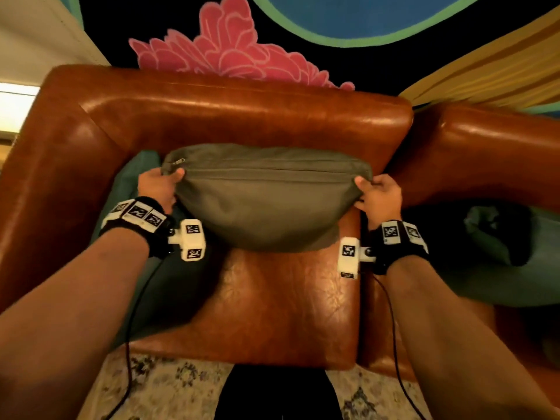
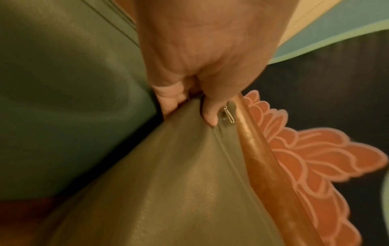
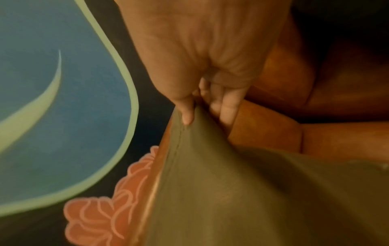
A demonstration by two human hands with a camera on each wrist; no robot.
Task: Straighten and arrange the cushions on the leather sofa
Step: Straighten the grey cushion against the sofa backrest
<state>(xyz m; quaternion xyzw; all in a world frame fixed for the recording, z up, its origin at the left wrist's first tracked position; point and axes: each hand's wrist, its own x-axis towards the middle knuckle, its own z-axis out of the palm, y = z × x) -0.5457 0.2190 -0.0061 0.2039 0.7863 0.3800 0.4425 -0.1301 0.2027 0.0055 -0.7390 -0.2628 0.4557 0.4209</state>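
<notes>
An olive-grey cushion (image 1: 263,201) stands upright on the brown leather sofa (image 1: 242,116), leaning against the backrest with its zipper edge up. My left hand (image 1: 160,184) pinches its upper left corner beside the zip pull (image 2: 228,114); thumb and fingers (image 2: 210,114) are curled on the fabric (image 2: 168,183). At the upper right corner my right hand (image 1: 377,192) grips the same cushion (image 3: 231,191), thumb on front, fingers (image 3: 227,108) behind. A teal cushion (image 1: 133,177) lies partly hidden behind my left arm, also seen close up as teal cushion (image 2: 63,99).
Another dark teal cushion (image 1: 497,253) lies on the adjoining sofa seat at right. A black wall hanging with a pink flower (image 1: 224,53) and blue shape is behind the backrest. A patterned rug (image 1: 169,386) covers the floor before the seat.
</notes>
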